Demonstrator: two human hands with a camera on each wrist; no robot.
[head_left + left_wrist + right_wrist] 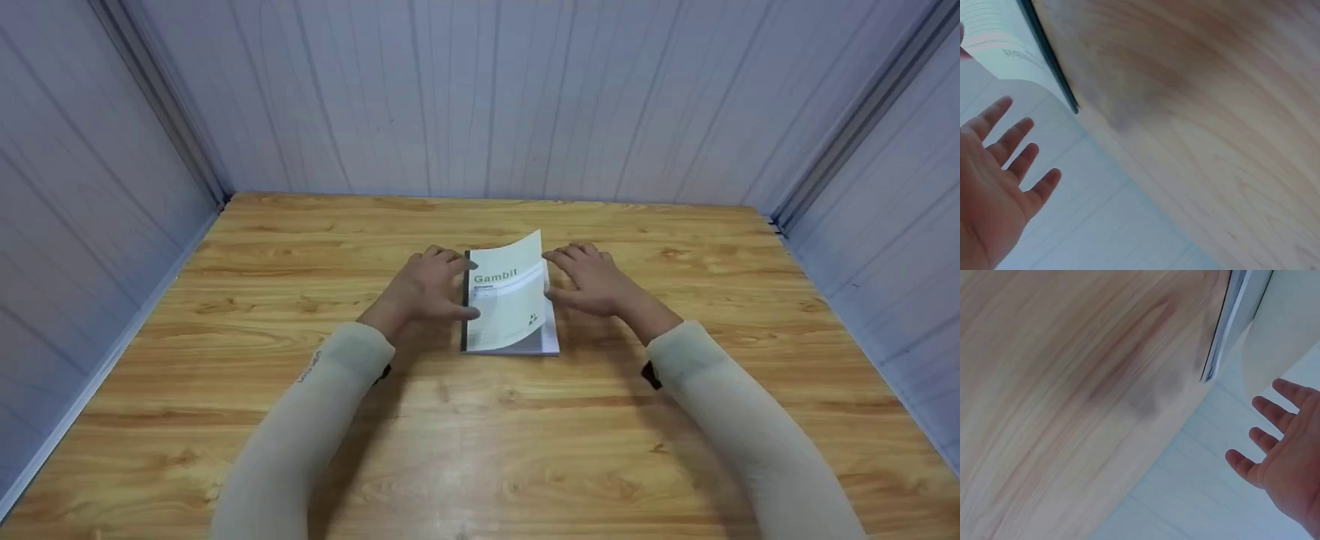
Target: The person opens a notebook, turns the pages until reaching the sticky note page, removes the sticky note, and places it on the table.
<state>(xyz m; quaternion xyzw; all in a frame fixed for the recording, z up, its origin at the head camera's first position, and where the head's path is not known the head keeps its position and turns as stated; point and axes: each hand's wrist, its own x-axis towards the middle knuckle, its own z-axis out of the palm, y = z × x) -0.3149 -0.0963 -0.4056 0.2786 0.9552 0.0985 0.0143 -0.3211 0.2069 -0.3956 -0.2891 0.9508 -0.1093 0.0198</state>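
Note:
A thin paper notebook [504, 315] with "Gambit" on its pale cover and a dark spine strip on the left lies on the wooden table. Its cover curls up along the right side, baring the white pages beneath. At the spine side is my left hand [429, 289], fingers spread, thumb and fingertips over the notebook's left edge. My right hand [589, 281] is at the opposite edge beside the raised cover, its fingers loosely extended. The left wrist view shows the left hand [994, 185] with fingers apart; the right hand [1292, 444] looks much the same in the right wrist view.
The wood-grain table [480, 435] extends around the notebook on every side. Pale panelled walls [465, 97] close off the back, left and right. Both forearms in light sleeves [285, 442] reach in from the front.

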